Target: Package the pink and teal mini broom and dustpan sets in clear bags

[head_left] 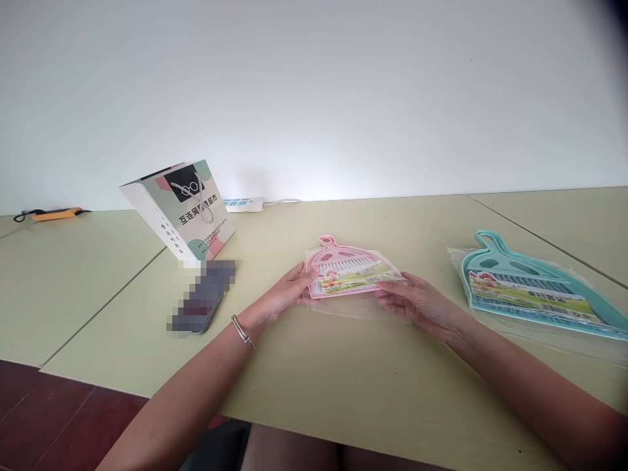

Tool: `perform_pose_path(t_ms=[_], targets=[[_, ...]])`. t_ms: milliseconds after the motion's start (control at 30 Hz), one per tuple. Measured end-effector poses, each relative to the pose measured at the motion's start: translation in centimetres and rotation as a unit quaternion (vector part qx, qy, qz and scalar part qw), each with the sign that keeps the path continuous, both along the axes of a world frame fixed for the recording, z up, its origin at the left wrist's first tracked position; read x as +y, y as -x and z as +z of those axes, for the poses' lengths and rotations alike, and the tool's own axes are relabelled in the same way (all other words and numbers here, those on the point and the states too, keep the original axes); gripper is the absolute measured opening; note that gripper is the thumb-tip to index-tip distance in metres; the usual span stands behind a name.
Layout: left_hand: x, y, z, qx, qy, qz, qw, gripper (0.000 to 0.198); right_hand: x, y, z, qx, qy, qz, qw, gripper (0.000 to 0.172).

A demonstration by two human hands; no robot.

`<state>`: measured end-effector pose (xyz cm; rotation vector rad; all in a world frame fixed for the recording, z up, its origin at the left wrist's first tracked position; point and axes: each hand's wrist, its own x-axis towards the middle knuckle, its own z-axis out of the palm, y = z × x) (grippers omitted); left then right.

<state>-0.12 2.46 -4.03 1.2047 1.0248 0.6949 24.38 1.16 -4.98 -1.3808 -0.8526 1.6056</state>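
Observation:
Between my two hands is a pink dustpan and brush set (350, 256) in a clear plastic wrapper, its handle pointing away from me and a printed label across its lower part. My left hand (290, 288) grips the left edge, thumb on top. On the right edge, my right hand (409, 297) pinches the wrapper and pan, fingers underneath. Farther right, a larger turquoise dustpan and brush set (527, 267), also wrapped in clear plastic, lies on the table (343, 373) apart from my hands.
A printed paper bag (206, 226) with rope handles stands at the back left. In front of it lies a dark, partly pixelated phone-like object (209, 301). A white power strip (245, 205) and an orange object with a black cord (56, 214) sit by the wall.

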Motion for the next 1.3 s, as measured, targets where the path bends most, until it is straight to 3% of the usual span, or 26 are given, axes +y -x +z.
perform_pose_path(t_ms=[133, 200, 267, 333, 400, 467, 567, 700, 767, 833, 933, 1067, 1133, 1200, 1300], targets=[[-0.7, 0.5, 1.1, 0.103, -0.075, -0.102, 0.987, 0.122, 0.0, -0.1, 0.2, -0.049, -0.007, 0.007, 0.999, 0.021], [-1.1, 0.7, 1.6, 0.189, -0.153, -0.149, 0.959, 0.126, 0.1, -0.3, 0.2, -0.102, -0.020, 0.041, 0.994, 0.022], [-1.3, 0.8, 1.8, 0.289, -0.208, -0.152, 0.922, 0.114, 0.2, -0.7, 0.2, -0.176, -0.040, 0.083, 0.980, 0.029], [-1.4, 0.7, 1.8, 0.357, -0.237, -0.142, 0.892, 0.088, 0.3, -1.2, 0.2, -0.248, -0.059, 0.125, 0.959, 0.036], [-1.3, 0.8, 1.6, 0.385, -0.267, -0.136, 0.873, 0.065, 0.5, -1.7, 0.2, -0.298, -0.070, 0.157, 0.939, 0.038], [-1.1, 0.9, 1.4, 0.397, -0.293, -0.135, 0.859, 0.054, 0.6, -2.2, 0.3, -0.314, -0.079, 0.170, 0.931, 0.042], [-1.0, 1.0, 1.4, 0.390, -0.301, -0.141, 0.859, 0.049, 0.5, -3.1, 0.8, -0.254, -0.101, 0.185, 0.944, 0.064], [-0.8, 1.0, 1.4, 0.371, -0.310, -0.129, 0.866, 0.047, 0.3, -4.4, 1.3, -0.156, -0.113, 0.252, 0.948, 0.114], [-0.8, 0.9, 1.3, 0.362, -0.312, -0.112, 0.871, 0.046, 0.3, -4.4, 1.1, -0.152, -0.116, 0.259, 0.947, 0.125], [-0.7, 0.6, 0.9, 0.350, -0.306, -0.094, 0.880, 0.044, 0.3, -3.9, 0.6, -0.173, -0.132, 0.234, 0.947, 0.110], [-0.6, 0.2, 0.1, 0.325, -0.275, -0.044, 0.904, 0.041, 0.5, -2.4, -0.3, -0.207, -0.145, 0.144, 0.957, 0.077], [-0.1, -0.1, -0.8, 0.234, -0.187, 0.046, 0.953, 0.059, 0.8, -1.4, -1.0, -0.169, -0.129, 0.039, 0.976, 0.089], [0.1, 0.0, -0.6, 0.169, -0.115, 0.064, 0.977, 0.078, 1.0, -1.5, -1.0, -0.130, -0.115, 0.031, 0.984, 0.090], [0.3, 0.2, -0.1, 0.099, -0.050, 0.052, 0.992, 0.087, 1.0, -1.6, -0.8, -0.093, -0.119, 0.057, 0.987, 0.076], [0.5, 0.6, 0.7, 0.012, -0.022, -0.032, 0.999, 0.064, 1.0, -1.7, -0.5, -0.054, -0.142, 0.104, 0.983, 0.055]])
